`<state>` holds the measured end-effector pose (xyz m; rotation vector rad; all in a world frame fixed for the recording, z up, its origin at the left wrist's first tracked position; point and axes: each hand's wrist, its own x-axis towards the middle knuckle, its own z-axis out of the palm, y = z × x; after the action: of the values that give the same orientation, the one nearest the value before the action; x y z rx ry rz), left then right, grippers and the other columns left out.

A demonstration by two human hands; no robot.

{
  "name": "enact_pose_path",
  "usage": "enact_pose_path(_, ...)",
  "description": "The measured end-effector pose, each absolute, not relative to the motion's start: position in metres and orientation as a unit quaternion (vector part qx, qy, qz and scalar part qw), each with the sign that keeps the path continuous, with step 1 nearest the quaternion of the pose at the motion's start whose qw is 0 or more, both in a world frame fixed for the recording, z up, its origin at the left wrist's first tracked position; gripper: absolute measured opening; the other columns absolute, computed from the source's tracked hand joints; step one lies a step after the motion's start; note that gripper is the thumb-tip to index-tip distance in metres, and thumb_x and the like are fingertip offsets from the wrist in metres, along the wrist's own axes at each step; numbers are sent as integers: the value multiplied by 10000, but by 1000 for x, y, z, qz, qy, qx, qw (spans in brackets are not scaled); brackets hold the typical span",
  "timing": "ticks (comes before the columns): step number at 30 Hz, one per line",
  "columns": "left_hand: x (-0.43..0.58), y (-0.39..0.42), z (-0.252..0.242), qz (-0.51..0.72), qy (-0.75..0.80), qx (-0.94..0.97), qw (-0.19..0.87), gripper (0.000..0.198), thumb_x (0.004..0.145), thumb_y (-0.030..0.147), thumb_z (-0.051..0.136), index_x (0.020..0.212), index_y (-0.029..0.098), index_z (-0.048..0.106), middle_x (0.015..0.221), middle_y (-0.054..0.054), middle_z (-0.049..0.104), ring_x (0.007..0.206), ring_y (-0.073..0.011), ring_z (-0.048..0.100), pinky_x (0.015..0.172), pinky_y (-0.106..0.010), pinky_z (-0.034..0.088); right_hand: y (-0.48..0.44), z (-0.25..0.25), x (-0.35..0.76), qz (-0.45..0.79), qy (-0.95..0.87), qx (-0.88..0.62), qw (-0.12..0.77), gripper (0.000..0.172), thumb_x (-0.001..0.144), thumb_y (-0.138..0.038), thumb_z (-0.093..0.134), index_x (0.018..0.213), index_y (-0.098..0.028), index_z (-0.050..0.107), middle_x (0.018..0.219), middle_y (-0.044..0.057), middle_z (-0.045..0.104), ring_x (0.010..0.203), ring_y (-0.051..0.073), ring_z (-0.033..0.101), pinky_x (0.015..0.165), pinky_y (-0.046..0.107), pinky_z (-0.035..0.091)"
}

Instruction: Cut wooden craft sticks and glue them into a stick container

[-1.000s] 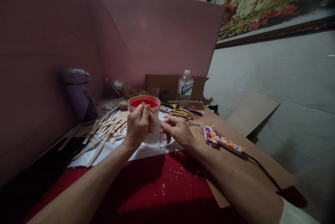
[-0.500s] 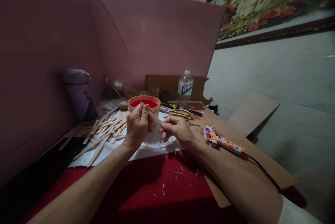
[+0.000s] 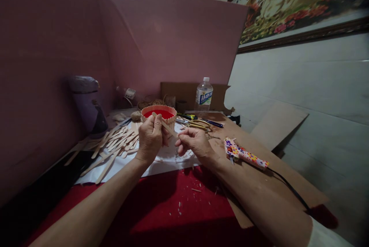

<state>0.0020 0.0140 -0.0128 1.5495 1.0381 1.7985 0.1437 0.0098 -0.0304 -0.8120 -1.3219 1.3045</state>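
A pale wooden craft stick (image 3: 168, 127) slants between my two hands, in front of a round basket (image 3: 172, 121) with a scalloped rim and red inside. My left hand (image 3: 150, 136) is closed on the stick's upper left part, thumb on top. At its lower right end, the fingertips of my right hand (image 3: 193, 142) pinch it. Left of my hands, many loose craft sticks (image 3: 118, 143) lie heaped on white paper (image 3: 155, 168). Part of the basket is hidden behind my left hand.
A flower-patterned glue gun (image 3: 245, 156) with a black cord lies on cardboard at the right. Gold-handled scissors (image 3: 198, 124) and a plastic bottle (image 3: 204, 95) are behind my right hand. A purple tumbler (image 3: 88, 106) stands left. Wood scraps dot the red cloth (image 3: 173, 208).
My left hand has shifted slightly left, and more of the craft stick shows between my hands. My right hand has hardly moved.
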Motion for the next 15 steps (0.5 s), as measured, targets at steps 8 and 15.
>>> enact_pose_path(8, 4, 9, -15, 642, 391, 622, 221, 308, 896, 405, 439, 652, 217, 450, 413, 72, 482, 269, -81, 428, 297, -199, 294, 11, -32, 143, 537, -565, -360, 512, 198, 632, -299, 683, 626, -144, 560, 525, -20, 633, 393, 104, 588, 392, 218, 519)
enact_pose_path(15, 5, 12, -14, 656, 395, 601, 228, 308, 894, 410, 437, 651, 219, 442, 416, 79, 454, 261, -88, 431, 286, -203, 305, 12, -35, 141, 516, -571, -358, 528, 132, 645, -240, 626, 708, -155, 548, 551, -22, 642, 396, 111, 594, 396, 222, 511)
